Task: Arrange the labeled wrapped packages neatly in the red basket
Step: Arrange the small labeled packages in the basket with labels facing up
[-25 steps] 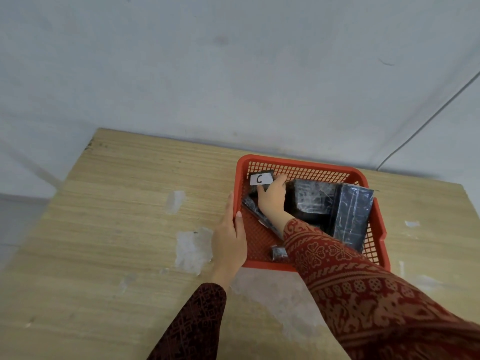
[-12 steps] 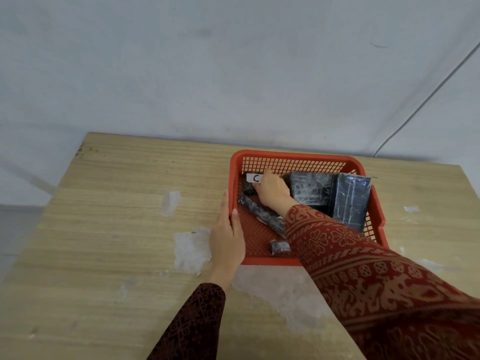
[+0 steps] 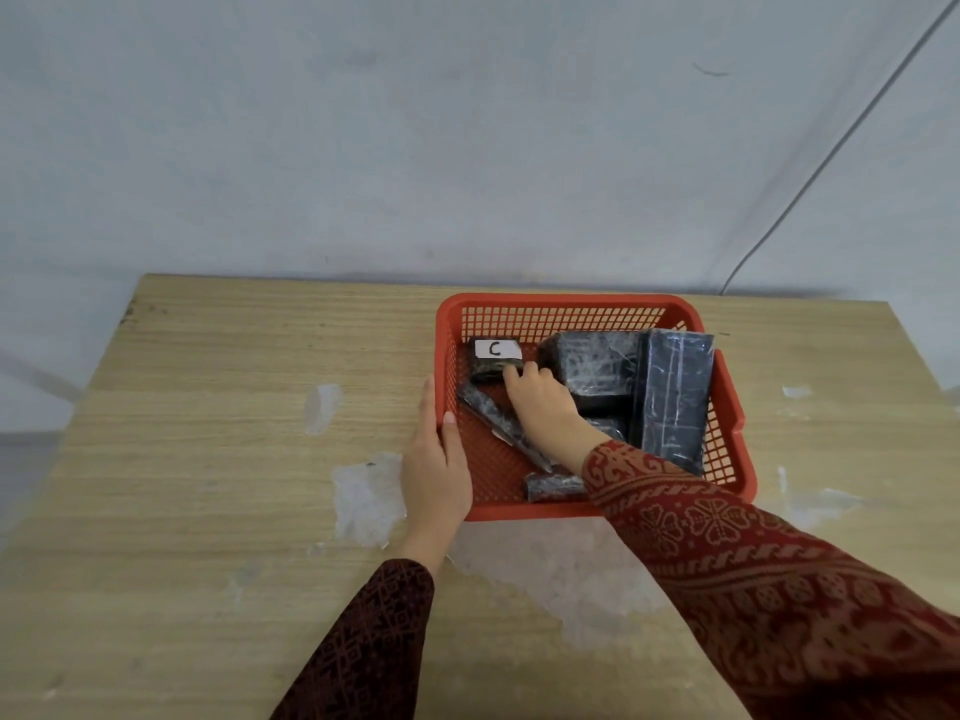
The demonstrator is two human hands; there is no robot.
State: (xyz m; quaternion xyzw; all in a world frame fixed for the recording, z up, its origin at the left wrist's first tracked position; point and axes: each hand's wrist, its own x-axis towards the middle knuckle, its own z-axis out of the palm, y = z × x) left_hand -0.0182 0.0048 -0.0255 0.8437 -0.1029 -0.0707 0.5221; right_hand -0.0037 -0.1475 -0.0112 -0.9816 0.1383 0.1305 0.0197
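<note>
The red basket (image 3: pixel 571 302) sits on the wooden table, right of centre. In its back left corner lies a small black wrapped package with a white "C" label (image 3: pixel 493 356). My right hand (image 3: pixel 545 407) reaches into the basket, its curled fingertips against that package's near right corner. My left hand (image 3: pixel 436 470) grips the basket's left wall, thumb over the rim. A blocky black package (image 3: pixel 597 366) and a tall flat one (image 3: pixel 672 397) stand at the back right. A long thin package (image 3: pixel 493 415) lies diagonally on the floor, and a small one (image 3: pixel 553 485) sits by the front wall.
The wooden table (image 3: pixel 234 459) has pale worn patches (image 3: pixel 369 496) left of and in front of the basket. A grey wall rises right behind the table's far edge, with a thin cable (image 3: pixel 779 215) running down it at the right.
My right hand has lowered the "C" package into the back left corner and slid back off it, so the whole label shows. The left hand has stayed on the basket's wall.
</note>
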